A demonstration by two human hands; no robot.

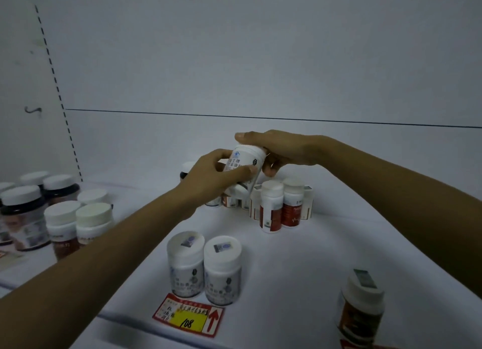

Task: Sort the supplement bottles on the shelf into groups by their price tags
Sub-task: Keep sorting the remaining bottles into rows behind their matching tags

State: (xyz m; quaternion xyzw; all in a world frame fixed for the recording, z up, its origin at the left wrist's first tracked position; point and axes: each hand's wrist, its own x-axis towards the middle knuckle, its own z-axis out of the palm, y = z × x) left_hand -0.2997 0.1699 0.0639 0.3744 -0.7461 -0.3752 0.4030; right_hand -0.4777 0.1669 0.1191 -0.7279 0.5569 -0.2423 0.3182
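Observation:
A white supplement bottle [245, 158] with dark lettering is held tilted in the air above the shelf. My left hand [212, 176] grips its body from the left, and my right hand [281, 150] covers its cap end from above. Two matching white bottles [204, 267] stand near the front edge behind a red and yellow price tag [189, 314] marked 108. Two red-and-white bottles [280, 205] stand below the held bottle, beside small white boxes [307, 202]. More bottles behind my left hand are mostly hidden.
A group of dark and brown bottles with white caps [52, 213] stands at the left. A brown-labelled bottle [361, 312] stands at the front right edge. The white shelf surface [326, 257] lies open between the groups, and a white back panel [260, 61] closes the rear.

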